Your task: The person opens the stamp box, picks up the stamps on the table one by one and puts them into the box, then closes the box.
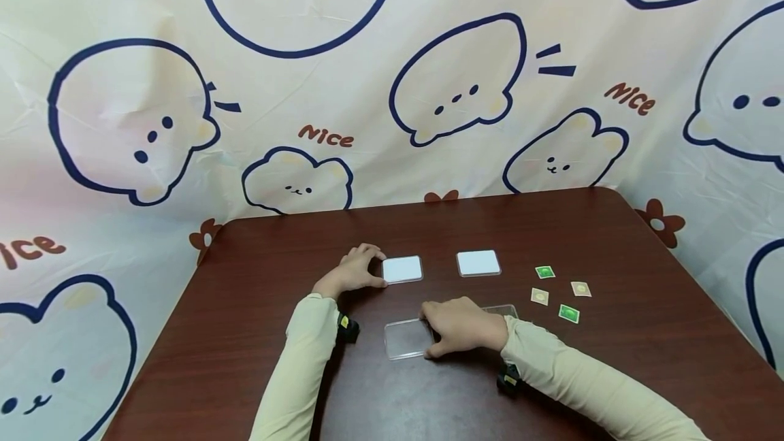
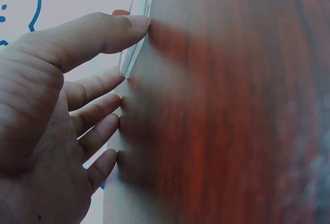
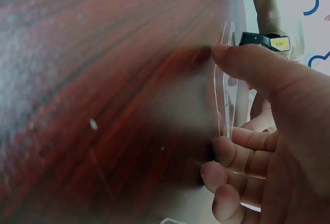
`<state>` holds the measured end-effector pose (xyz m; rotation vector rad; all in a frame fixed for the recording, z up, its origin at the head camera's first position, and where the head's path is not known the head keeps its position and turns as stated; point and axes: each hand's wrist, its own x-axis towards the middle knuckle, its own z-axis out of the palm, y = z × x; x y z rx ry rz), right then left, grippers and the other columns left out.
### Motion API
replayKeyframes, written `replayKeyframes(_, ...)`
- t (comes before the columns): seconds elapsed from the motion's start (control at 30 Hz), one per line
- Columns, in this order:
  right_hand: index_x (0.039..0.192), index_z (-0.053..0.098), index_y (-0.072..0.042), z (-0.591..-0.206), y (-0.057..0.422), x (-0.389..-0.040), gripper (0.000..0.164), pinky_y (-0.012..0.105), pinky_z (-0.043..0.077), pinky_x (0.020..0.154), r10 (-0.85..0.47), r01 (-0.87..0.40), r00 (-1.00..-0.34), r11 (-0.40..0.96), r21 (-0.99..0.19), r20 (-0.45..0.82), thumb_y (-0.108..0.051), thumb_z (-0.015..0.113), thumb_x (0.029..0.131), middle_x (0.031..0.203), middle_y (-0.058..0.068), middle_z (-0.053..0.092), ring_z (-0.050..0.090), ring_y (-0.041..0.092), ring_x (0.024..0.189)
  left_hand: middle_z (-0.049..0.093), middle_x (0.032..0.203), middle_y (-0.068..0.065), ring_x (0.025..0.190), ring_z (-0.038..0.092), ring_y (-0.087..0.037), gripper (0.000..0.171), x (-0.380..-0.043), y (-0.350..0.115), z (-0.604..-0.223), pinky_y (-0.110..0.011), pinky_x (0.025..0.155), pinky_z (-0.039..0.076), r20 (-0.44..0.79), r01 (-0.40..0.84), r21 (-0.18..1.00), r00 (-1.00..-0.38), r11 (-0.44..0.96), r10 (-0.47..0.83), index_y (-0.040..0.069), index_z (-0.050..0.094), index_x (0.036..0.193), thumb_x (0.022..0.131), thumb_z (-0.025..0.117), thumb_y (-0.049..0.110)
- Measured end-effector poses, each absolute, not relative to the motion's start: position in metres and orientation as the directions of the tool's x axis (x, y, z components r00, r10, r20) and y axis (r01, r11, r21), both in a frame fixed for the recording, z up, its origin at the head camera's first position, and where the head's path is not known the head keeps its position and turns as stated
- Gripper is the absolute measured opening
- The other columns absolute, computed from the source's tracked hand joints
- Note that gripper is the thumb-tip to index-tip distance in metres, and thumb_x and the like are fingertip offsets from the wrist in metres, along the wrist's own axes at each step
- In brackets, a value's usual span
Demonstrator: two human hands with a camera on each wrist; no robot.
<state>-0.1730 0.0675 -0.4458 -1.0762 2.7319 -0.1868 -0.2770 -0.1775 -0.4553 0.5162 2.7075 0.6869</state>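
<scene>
On wood (image 1: pixel 214 346), right hand (image 1: pixel 465 325) gripping clear case (image 1: pixel 404 340)

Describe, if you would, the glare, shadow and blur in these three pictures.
Head view: soft sheen on the near tabletop; left wrist view: its grain blurred, shadows beside the left hand; right wrist view: pale glare at far left, dark shadows by the right hand.
</scene>
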Motion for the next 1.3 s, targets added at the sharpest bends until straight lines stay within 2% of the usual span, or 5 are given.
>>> replayKeyframes(0.33, 0.115, 0.057, -0.015, -0.449, 0.068, -0.171, 0.063, 0.029, 0.046, 0.057, -0.691, -0.673, -0.714, 0.721, -0.163, -0.111, -0.06, 0.073, 0.074, 0.091, -0.007, 0.061, 0.06, 0.01, 0.07, 0.037, 0.148, -0.01, 0.135, 0.033, -0.033, 0.055, -0.277, -0.178, -0.456, -0.053, 0.11, 0.026, -0.186, 0.271, 0.497, -0.894, 0.824, 0.407, 0.013, 0.054, 0.13, 0.082, 0.075, 0.031)
replayKeyframes(0.63, 0.127, 0.054, -0.012, -0.445, 0.076, -0.172, 0.074, 0.033, 0.051, 0.066, -0.687, -0.649, -0.713, 0.723, -0.236, -0.143, -0.06, 0.074, 0.073, 0.11, -0.002, 0.066, 0.064, 0.011, 0.083, 0.035, 0.15, -0.013, 0.137, 0.03, -0.035, 0.063, -0.279, -0.177, -0.456, -0.055, 0.111, 0.024, -0.191, 0.283, 0.523, -0.88, 0.804, 0.434, 0.012, 0.05, 0.137, 0.083, 0.073, 0.037)
replayKeyframes(0.83, 0.126, 0.056, -0.016, -0.439, 0.084, -0.175, 0.062, 0.026, 0.045, 0.06, -0.691, -0.623, -0.712, 0.703, -0.343, -0.124, -0.053, 0.073, 0.079, 0.095, -0.007, 0.059, 0.052, 0.003, 0.073, 0.036, 0.149, -0.015, 0.138, 0.03, -0.038, 0.063, -0.277, -0.176, -0.451, -0.059, 0.111, 0.023, -0.18, 0.264, 0.562, -0.886, 0.784, 0.427, 0.014, 0.047, 0.139, 0.088, 0.066, 0.045)
replayKeyframes(0.93, 0.126, 0.057, -0.016, -0.432, 0.091, -0.176, 0.056, 0.024, 0.044, 0.06, -0.691, -0.622, -0.717, 0.693, -0.363, -0.09, -0.049, 0.07, 0.083, 0.101, -0.005, 0.061, 0.052, 0.002, 0.074, 0.04, 0.147, -0.014, 0.138, 0.032, -0.036, 0.059, -0.277, -0.171, -0.449, -0.059, 0.114, 0.021, -0.151, 0.253, 0.6, -0.896, 0.759, 0.418, 0.014, 0.048, 0.139, 0.091, 0.062, 0.044)
replayKeyframes(1.3, 0.122, 0.062, -0.015, -0.403, 0.139, -0.182, 0.042, 0.021, 0.042, 0.059, -0.571, -0.519, -0.82, 0.718, -0.464, 0.034, -0.039, 0.069, 0.088, 0.101, -0.001, 0.064, 0.052, 0.006, 0.073, 0.051, 0.139, -0.007, 0.129, 0.048, -0.026, 0.057, -0.279, -0.137, -0.428, -0.046, 0.104, 0.043, -0.038, 0.233, 0.739, -0.922, 0.632, 0.384, 0.013, 0.052, 0.135, 0.088, 0.069, 0.039)
